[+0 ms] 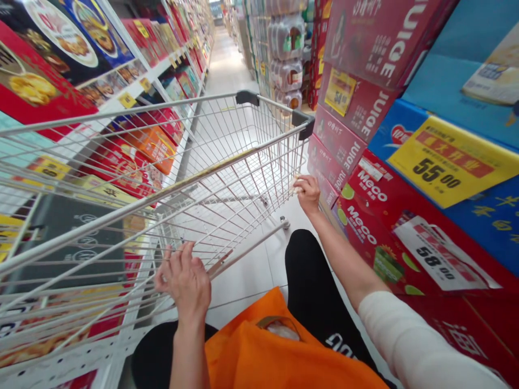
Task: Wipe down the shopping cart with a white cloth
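- while both hands are at the cart (203, 174), how far along is the handling, would you say?
- partway, i'd judge. the left hand (184, 283) lies against the near side, so contact is made there; the right hand (307, 194) is by the right end. how much is left, i can't tell.
- are they gripping?
- the left has its fingers slightly apart and bent at the wires; whether they close round any, i can't tell. the right has its fingers curled in, with something pale at the tips; wire or some small bit, i can't say which is pinched.
- and where is the cart?
- just ahead of the knees, slanted across the aisle, between the shelf (162, 69) on the left and the stacked boxes on the right.
- count things for me.
- one cart, two hands, two black caps (303, 123) on its far and right corners. one orange cloth (259, 351) over the lap, at the near edge.
- and on the right?
- three large price signs: two yellow, the far one (339, 92) and the near one (450, 162), and one white (444, 251) below. at least four pink boxes (336, 129); the lower ones are partly hidden, so there may be more.
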Available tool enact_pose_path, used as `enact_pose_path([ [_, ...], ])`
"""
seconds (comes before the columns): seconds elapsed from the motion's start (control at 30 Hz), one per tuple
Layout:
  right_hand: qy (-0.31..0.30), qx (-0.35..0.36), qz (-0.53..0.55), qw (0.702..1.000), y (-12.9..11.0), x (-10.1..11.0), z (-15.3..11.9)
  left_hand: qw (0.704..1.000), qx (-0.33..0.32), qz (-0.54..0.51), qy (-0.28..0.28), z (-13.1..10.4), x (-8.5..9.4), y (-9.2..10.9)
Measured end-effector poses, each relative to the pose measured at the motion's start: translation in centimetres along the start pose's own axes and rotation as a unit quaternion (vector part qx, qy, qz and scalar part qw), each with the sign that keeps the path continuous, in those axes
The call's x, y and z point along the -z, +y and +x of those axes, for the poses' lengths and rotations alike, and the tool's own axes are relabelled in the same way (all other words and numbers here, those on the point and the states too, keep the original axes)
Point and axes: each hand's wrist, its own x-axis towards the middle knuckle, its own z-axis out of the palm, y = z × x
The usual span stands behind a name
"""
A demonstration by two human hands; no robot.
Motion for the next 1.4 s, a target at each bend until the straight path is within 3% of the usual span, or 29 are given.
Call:
enact_pose_path([
  [0.13, 0.054, 0.007, -0.021, 0.998, 0.4, 0.0, 2.0, 1.0, -0.001, 0.001, 0.001, 0.0, 0.0, -0.1],
  [0.33, -0.018, -0.011, -0.009, 1.0, 2.1, 0.4, 0.7, 1.0, 0.001, -0.006, -0.007, 0.0, 0.0, 0.0],
  [0.5, 0.041, -0.075, -0.022, 0.996, 4.2, 0.7, 2.3, 1.0, -0.006, -0.002, -0.002, 0.1, 0.0, -0.3],
  [0.6, 0.008, -0.101, 0.006, 0.995, 4.6, -0.2, 2.7, 1.0, -0.001, -0.003, 0.002, 0.0, 0.0, -0.2],
  [0.8, 0.07, -0.163, 0.032, 0.984, 1.7, -2.0, -2.3, 1.0, 0.011, -0.002, 0.017, 0.0, -0.2, 0.1],
  [0.93, 0.025, -0.155, 0.063, 0.986, -0.5, -2.1, -5.1, 1.0, 0.006, 0.008, 0.018, 0.0, -0.3, 0.0],
  [1.17, 0.08, -0.191, 0.029, 0.978, 1.6, -1.6, -1.9, 1.0, -0.001, -0.011, 0.012, 0.2, -0.4, -0.1],
  [1.3, 0.056, -0.144, 0.036, 0.987, -1.6, -2.3, -4.5, 1.0, -0.003, 0.001, 0.025, 0.2, -0.5, -0.1],
  [1.4, -0.015, -0.077, 0.051, 0.996, -4.2, -2.6, -7.3, 1.0, -0.006, 0.003, 0.017, 0.2, -0.5, -0.2],
])
